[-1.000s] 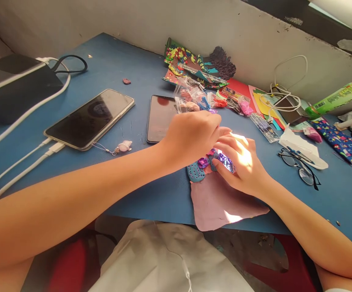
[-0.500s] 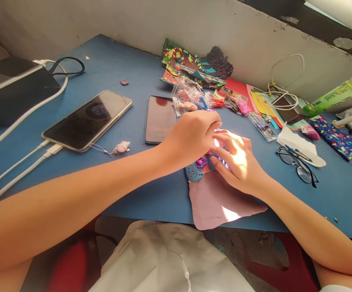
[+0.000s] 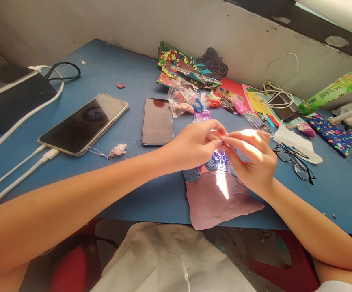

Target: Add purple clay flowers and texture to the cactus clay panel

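Note:
Above a flat mauve clay sheet (image 3: 212, 202), my left hand (image 3: 195, 146) and my right hand (image 3: 251, 156) meet at the fingertips. Both are closed in a pinch; whatever lies between the fingers is too small and too covered to make out. Blue dotted clay pieces (image 3: 191, 174) lie along the sheet's upper part. Curled purple clay bits (image 3: 220, 157) sit just under the fingers in a patch of sunlight. The sheet's far end is hidden behind my hands. Beyond them lies a small purple packet (image 3: 202, 115).
To the left lie a phone (image 3: 86, 123) with white cables and a beaded charm (image 3: 118, 150). A second phone (image 3: 157, 121) is beside my left hand. Plastic bags of clay (image 3: 182, 99) and a decorated clay piece (image 3: 191, 67) are at the back. Eyeglasses (image 3: 299, 168) rest on the right.
My hands have lifted off the clay sheet and drawn together in a fingertip pinch. My right fingers, spread over the pieces before, have closed. More of the purple bits and the sheet now shows.

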Motion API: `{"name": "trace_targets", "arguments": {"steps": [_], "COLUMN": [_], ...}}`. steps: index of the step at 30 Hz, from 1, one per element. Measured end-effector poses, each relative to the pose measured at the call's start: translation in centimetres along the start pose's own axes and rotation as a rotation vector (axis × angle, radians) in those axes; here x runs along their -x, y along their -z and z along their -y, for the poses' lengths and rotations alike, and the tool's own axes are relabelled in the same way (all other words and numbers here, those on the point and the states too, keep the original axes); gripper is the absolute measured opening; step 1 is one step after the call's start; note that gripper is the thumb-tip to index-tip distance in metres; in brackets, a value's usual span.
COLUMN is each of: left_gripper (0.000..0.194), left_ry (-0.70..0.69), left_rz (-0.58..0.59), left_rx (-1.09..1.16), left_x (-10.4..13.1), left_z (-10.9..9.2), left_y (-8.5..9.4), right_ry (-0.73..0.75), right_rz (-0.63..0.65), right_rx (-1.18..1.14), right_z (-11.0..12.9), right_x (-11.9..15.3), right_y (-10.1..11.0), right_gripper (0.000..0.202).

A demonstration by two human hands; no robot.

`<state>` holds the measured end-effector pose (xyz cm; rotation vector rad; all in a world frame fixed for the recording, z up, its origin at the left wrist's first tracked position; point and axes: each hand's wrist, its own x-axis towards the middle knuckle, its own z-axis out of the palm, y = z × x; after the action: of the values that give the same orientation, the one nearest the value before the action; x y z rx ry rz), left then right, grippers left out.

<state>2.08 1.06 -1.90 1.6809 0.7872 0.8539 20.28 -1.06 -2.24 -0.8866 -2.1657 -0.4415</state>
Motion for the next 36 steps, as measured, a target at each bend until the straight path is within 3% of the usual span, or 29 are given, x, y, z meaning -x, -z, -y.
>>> {"name": "trace_targets", "arguments": {"steps": [8,11,15,21,28,36], "left_gripper": [0.011,0.009,0.012,0.02,0.013,0.019], "left_ry": [-0.097,-0.103,-0.144,-0.155,-0.126,-0.079], "left_rz": [-0.009,0.005,-0.116,-0.246,-0.213,-0.26], "left_rx": [-0.054,-0.027,-0.087,-0.143,-0.009,-0.124], "left_x": [0.2,0.3,-0.2,-1.0,-0.9,-0.8], "left_z": [0.0,0.1,0.4,0.5,0.4,-0.3], "left_y": [-0.1,-0.1,0.2,0.5,0.4,0.6], "right_ry": [-0.09,-0.118,-0.16,-0.086,-0.042,0.046], "right_rz": [-0.031,0.052,0.127,0.11,0.122,0.133], "right_rx": [-0.152,-0.252,-0.281,-0.088,-0.088,-0.1], "right_z": [0.0,-0.2,-0.9,-1.5,-1.4,-1.2], "right_x": [0.0,0.1,0.4,0.4,0.4,0.5], "right_y": [0.0,-0.2,-0.4,-0.7,-0.7,-0.6], "right_gripper": [0.009,0.009,0.019,0.006,0.023,0.033]}}
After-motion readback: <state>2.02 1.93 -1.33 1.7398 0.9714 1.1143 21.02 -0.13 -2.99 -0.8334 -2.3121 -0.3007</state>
